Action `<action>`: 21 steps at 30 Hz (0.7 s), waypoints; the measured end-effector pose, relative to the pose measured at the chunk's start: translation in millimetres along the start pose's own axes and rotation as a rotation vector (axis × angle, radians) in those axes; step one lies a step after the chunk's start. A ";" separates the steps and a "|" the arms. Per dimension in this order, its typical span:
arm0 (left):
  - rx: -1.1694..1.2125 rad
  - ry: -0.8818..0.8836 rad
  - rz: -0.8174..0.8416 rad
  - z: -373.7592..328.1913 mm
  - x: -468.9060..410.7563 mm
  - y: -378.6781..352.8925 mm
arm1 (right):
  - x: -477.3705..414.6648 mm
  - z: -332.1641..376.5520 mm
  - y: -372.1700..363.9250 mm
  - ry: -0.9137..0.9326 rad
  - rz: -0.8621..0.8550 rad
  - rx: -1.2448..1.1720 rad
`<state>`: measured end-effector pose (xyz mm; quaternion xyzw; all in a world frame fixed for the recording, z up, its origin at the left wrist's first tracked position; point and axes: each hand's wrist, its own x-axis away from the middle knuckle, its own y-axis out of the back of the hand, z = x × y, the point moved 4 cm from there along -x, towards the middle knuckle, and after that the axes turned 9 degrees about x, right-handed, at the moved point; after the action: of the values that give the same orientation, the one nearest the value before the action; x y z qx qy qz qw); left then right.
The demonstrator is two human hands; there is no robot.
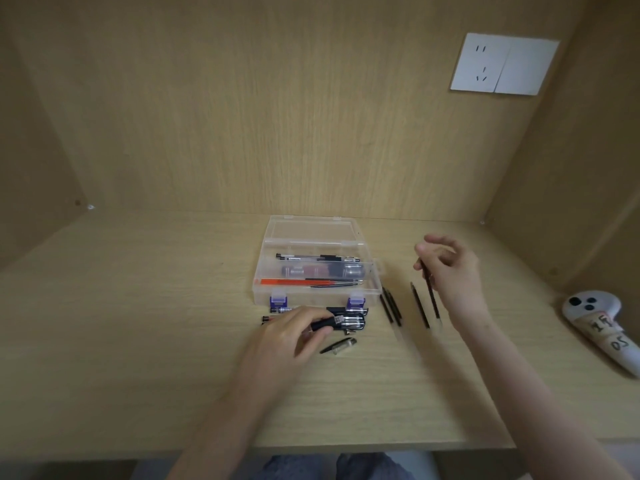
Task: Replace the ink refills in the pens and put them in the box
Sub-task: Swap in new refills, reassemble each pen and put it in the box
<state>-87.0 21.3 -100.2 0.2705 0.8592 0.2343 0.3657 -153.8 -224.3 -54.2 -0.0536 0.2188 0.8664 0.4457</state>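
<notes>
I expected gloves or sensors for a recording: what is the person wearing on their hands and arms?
Nothing that shows. The left hand and right hand are bare, without gloves, rings or a watch, and no sleeve is in view either.

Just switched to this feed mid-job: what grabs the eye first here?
The open clear box sits mid-desk with pens inside. Just in front of it the left hand grips a pen, while the right hand, raised to the box's right, pinches a thin black refill beside loose refills lying on the desk. A white controller lies at the far right edge.
</notes>
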 end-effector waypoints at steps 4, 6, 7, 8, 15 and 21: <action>-0.016 0.005 0.015 -2.6 -0.4 0.9 | -4.8 -15.2 -18.8 0.051 0.083 0.356; -0.019 0.012 0.012 -3.9 -0.5 1.8 | -4.8 -21.9 -24.5 0.056 0.101 0.428; -0.018 0.014 0.011 -4.2 -0.5 1.9 | -4.7 -24.3 -26.3 0.056 0.114 0.456; -0.017 0.015 0.010 -4.2 -0.4 2.0 | -4.1 -26.1 -27.9 0.058 0.131 0.482; -0.025 0.014 0.008 -2.0 -1.1 1.6 | -1.7 -13.9 -28.5 0.158 0.187 0.527; 0.024 0.005 -0.044 0.1 -1.4 2.4 | 6.3 30.8 -60.9 0.396 0.482 0.621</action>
<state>-85.4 22.3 -98.1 0.2551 0.8687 0.2165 0.3653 -105.9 -175.5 -48.5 -0.0295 0.5563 0.8118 0.1751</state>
